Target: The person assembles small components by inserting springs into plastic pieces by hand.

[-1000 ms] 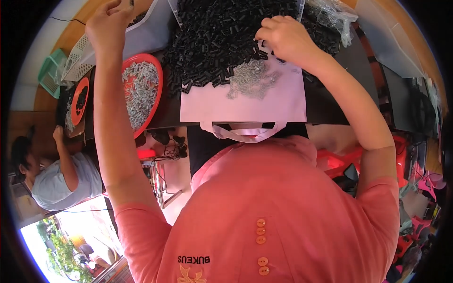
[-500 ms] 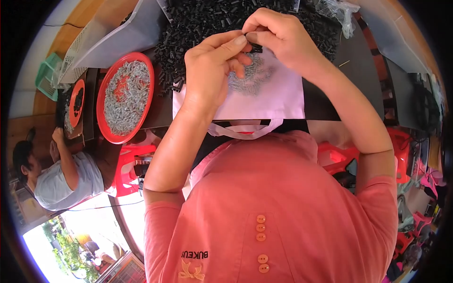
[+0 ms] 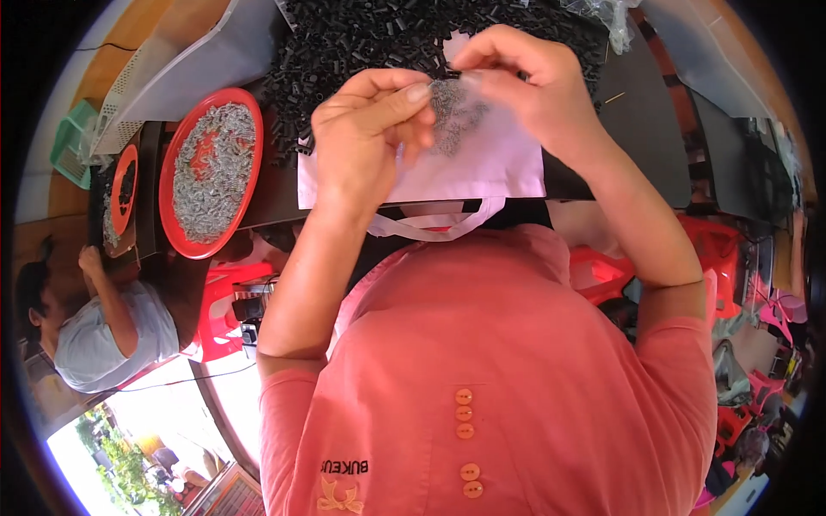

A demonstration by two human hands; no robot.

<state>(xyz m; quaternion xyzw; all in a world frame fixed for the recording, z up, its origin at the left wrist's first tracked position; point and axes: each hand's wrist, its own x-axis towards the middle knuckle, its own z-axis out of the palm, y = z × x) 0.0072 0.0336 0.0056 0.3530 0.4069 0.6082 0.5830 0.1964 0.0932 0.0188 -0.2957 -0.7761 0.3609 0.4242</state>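
At the near edge of a dark table [image 3: 641, 150], both hands meet above a pale pink cloth bag [image 3: 430, 182], spread flat. Left hand [image 3: 357, 129]: thumb and forefinger are together at the tips, the other fingers curled beneath; whatever they pinch is too small to make out. Right hand [image 3: 538, 95]: thumb and forefinger point toward the left fingertips, blurred, so whether they are clamped on anything cannot be told. The tips face each other just apart, an arrangement that presumably suits small parts and lets both hands share one point of view.

Behind the hands lies a broad heap of short black pieces [image 3: 361, 43], partly over the bag's far side; a small pile of silvery parts [image 3: 456, 125] rests on the cloth below the fingertips. Such placing seems to keep both kinds within a short reach, the pale cloth making them easy to see. To the left, a red plate [image 3: 167, 185] holds more silvery parts [image 3: 211, 163], its raised rim likely keeping them from scattering. Farther left, a co-worker [image 3: 116, 335] sits near an orange plate [image 3: 132, 156].
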